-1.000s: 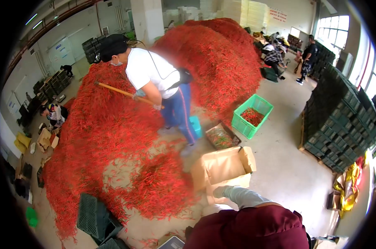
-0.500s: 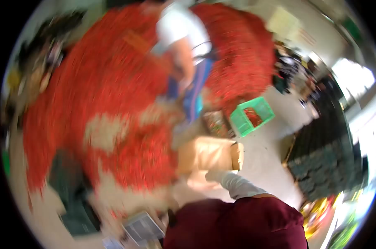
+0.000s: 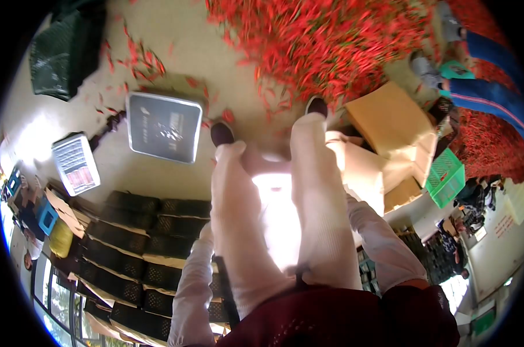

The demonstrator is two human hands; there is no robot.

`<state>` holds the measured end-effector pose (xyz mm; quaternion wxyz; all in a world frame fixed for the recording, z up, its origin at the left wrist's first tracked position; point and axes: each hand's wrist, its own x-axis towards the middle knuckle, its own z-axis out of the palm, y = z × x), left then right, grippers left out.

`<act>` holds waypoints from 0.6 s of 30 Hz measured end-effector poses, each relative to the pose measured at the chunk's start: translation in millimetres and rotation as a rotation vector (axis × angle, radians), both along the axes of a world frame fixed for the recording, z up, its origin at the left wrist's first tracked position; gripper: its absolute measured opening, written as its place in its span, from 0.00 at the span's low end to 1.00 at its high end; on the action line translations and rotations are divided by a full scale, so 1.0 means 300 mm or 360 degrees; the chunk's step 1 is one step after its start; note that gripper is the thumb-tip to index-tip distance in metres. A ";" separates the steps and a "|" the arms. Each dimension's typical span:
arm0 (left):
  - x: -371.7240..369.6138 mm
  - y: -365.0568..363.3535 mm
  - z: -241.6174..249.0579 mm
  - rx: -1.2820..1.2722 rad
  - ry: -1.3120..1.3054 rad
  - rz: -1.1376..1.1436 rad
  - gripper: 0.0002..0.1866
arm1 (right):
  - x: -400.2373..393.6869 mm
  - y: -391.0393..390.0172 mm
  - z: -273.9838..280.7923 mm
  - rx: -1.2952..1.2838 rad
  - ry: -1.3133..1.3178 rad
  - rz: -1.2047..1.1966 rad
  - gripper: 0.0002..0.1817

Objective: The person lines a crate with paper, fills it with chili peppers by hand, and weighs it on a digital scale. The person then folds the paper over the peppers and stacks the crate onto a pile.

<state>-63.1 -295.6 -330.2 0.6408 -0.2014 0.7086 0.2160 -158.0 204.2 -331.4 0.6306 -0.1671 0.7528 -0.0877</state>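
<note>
My left hand (image 3: pixel 206 232) is beside my left thigh, at the end of a white sleeve; its fingers are not distinct. My right hand (image 3: pixel 351 199) is next to my right leg, close to the lower edge of an open cardboard box (image 3: pixel 389 124). Whether it touches the box is unclear, and its fingers are mostly hidden. Beyond my shoes lies a large heap of red chili peppers (image 3: pixel 325 43). A dark grey square lid or panel with a pale rim (image 3: pixel 165 128) lies on the floor to the left of my feet.
Stacked black crates (image 3: pixel 123 231) stand at lower left, a pale basket (image 3: pixel 76 165) above them. A dark green crate (image 3: pixel 56 58) is at upper left. To the right are a green basket (image 3: pixel 445 178) and another person's blue-trousered legs (image 3: pixel 487 98). Loose peppers dot the floor.
The view has swung downward and to the left, bringing my legs, both sleeves and the stacked crates into sight. The box, green basket and other person now appear farther right.
</note>
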 end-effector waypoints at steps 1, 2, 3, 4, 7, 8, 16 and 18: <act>0.020 0.046 -0.048 -0.0007 0.0027 0.0059 0.15 | -0.003 -0.031 -0.059 -0.0034 0.0048 -0.0029 0.15; -0.028 0.149 -0.067 -0.0013 0.0105 0.0161 0.15 | -0.021 -0.064 -0.113 -0.0070 0.0094 -0.0070 0.15; -0.228 0.354 -0.011 -0.0041 0.0240 0.0312 0.16 | -0.035 -0.077 -0.130 -0.0094 0.0117 -0.0111 0.15; -0.657 0.671 0.129 -0.0102 0.0433 0.0501 0.16 | -0.052 -0.081 -0.154 -0.0109 0.0142 -0.0149 0.15; -1.395 1.164 0.296 -0.0220 0.0749 0.0865 0.19 | -0.108 -0.056 -0.157 -0.0125 0.0204 -0.0223 0.15; -1.382 1.146 0.249 -0.0216 0.0779 0.1177 0.17 | -0.127 -0.043 -0.151 -0.0132 0.0229 -0.0240 0.15; -0.232 0.455 -0.288 -0.0186 0.0363 0.0656 0.17 | -0.321 0.090 -0.018 -0.0120 0.0478 -0.0409 0.15; 0.005 0.217 -0.396 -0.0227 0.0232 0.0512 0.17 | -0.325 0.112 -0.043 -0.0110 0.0570 -0.0419 0.15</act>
